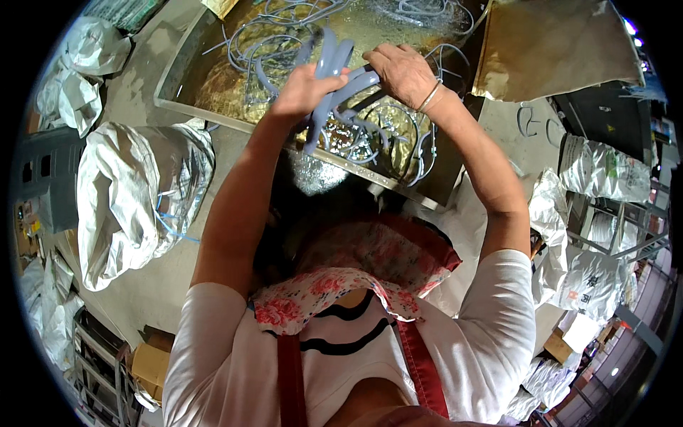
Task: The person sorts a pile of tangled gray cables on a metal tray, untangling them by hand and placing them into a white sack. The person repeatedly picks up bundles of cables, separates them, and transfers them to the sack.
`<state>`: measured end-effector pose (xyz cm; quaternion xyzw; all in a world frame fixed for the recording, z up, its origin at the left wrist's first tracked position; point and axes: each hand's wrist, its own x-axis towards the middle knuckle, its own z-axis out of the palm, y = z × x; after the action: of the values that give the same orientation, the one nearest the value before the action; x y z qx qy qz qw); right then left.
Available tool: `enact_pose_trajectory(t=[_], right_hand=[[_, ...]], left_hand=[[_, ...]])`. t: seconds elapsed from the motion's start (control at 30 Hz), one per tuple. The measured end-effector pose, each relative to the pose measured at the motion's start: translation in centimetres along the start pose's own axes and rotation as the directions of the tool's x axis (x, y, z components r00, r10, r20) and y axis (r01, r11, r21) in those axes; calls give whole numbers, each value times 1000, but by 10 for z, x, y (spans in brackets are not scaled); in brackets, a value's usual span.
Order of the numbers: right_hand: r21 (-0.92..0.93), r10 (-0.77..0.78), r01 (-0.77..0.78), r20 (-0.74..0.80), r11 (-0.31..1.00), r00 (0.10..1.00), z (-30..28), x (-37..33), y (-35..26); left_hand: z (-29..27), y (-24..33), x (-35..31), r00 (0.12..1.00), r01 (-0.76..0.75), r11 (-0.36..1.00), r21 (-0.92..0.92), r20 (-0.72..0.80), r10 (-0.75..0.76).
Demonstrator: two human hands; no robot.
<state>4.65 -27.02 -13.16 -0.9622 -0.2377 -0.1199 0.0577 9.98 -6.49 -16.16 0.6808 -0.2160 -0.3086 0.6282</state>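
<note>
Both my hands are over a shallow metal tank [220,122] of water with a brownish bottom. My left hand [304,89] is closed around a bundle of grey, smooth, tube-like strips [329,58], which loop up above the fingers and hang below them. Just to its right, my right hand [404,75] has its fingers bent down over the same grey strips and a darker piece beside them; its fingertips are partly hidden. Thin grey looped strips [274,43] lie in the water around my hands, and more curled ones [356,146] are by the near rim.
A large white woven sack [117,206] stands left of the tank. At the upper right, a brownish sheet [558,50] overlaps the tank's corner. Several silvery sacks [605,171] and metal racks are on the right. A cardboard box [151,366] sits at the lower left.
</note>
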Motion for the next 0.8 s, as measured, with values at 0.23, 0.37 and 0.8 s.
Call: enact_pose_trajectory(t=[0.23, 0.37, 0.8], right_hand=[[457, 147, -255, 259, 852, 955, 35, 18, 35], [478, 624, -623, 183, 619, 760, 105, -16, 130], [478, 924, -872, 278, 104, 262, 245, -58, 208]], left_hand=[[-18, 0, -6, 988, -10, 997, -75, 151, 21], [-38, 1, -7, 963, 52, 990, 129, -269, -15], [-77, -21, -7, 812, 185, 715, -674, -306, -498]])
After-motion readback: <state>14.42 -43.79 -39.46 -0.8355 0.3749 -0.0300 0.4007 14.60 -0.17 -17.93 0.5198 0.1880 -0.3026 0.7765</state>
